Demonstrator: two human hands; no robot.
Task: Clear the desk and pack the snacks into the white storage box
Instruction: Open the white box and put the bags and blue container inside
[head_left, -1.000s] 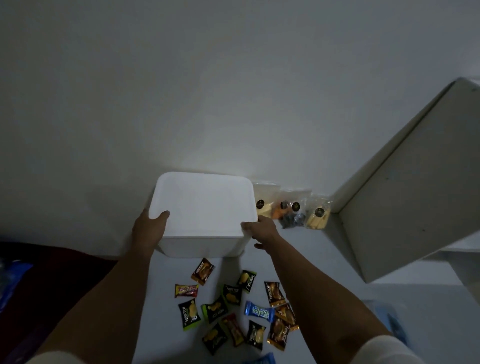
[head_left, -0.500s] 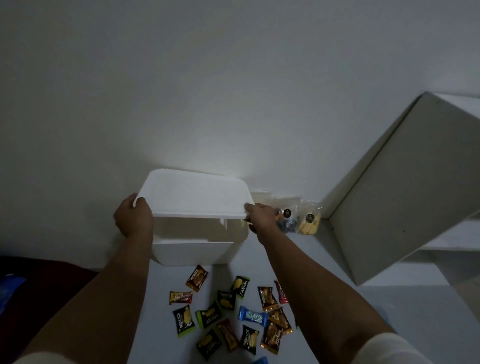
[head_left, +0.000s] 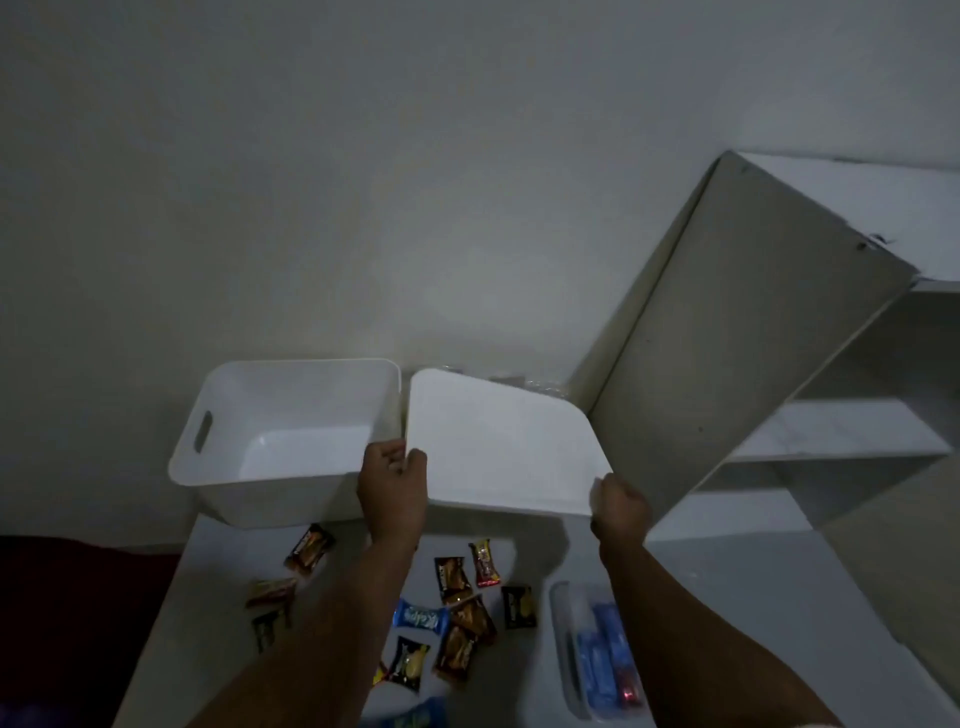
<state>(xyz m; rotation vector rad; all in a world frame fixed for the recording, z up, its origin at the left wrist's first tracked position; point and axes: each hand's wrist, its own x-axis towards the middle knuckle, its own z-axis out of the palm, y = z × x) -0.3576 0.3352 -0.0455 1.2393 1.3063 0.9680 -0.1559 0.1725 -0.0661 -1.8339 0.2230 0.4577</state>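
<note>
You gripped the lid (head_left: 504, 447) in each hand, left hand (head_left: 392, 483) and right hand (head_left: 618, 506), beside the empty white storage box (head_left: 280, 441), snacks (head_left: 457, 608) still unpacked on the surface (head_left: 208, 597).

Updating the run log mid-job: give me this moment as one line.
stage: lid off | lid: held by left hand and right hand, right of box | white storage box: open, empty | snacks: loose on desk

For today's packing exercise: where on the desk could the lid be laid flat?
Bare desk lies left of the scattered snack wrappers, below the open white plastic box. Crowded: the wrappers in the centre, the clear tray on the right. Both hands hold the white lid.
</note>
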